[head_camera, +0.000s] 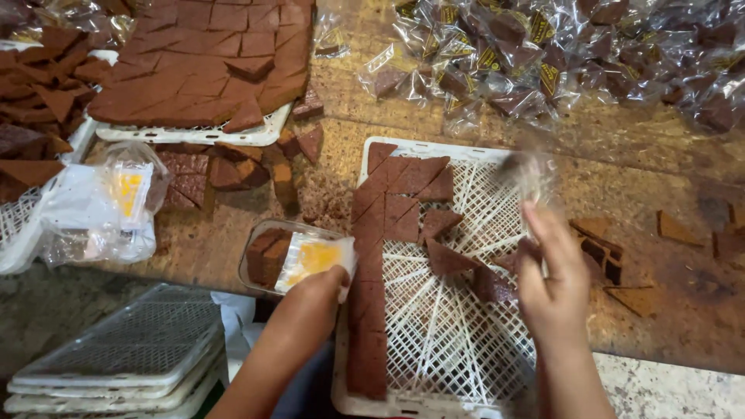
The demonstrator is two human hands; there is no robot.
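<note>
The left hand (322, 283) is closing on a small clear wrapper (314, 258) with a yellow label, beside the white mesh tray (458, 341). The right hand (549, 271) is pinching a blurred clear wrapped piece (528, 172) above the tray's brown triangular slices (400, 198).
</note>
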